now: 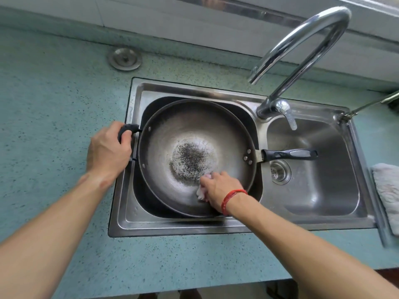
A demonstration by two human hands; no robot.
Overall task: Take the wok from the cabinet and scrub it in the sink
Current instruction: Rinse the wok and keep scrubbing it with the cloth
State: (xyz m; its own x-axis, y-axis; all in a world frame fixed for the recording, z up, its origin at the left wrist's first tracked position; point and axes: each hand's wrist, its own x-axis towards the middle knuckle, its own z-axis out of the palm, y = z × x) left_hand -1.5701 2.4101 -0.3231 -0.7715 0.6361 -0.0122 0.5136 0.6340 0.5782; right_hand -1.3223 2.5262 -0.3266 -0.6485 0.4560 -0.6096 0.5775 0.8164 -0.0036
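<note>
A dark steel wok (179, 134) with a speckled, blackened centre lies in the left basin of the double steel sink (138, 221). Its long black handle (289, 154) points right over the right basin. My left hand (108, 151) grips the wok's small black loop handle (127, 128) at the left rim. Inside the wok, at the near right wall, my right hand (218, 190) presses a whitish-pink scrubbing cloth (201, 192) against the metal; the hand covers most of the cloth.
A tall curved chrome faucet (302, 48) arches over the sink from the back right, no water running. A metal sink strainer (125, 59) lies on the teal speckled counter (54, 93) behind left. A white cloth (386, 186) lies at the right.
</note>
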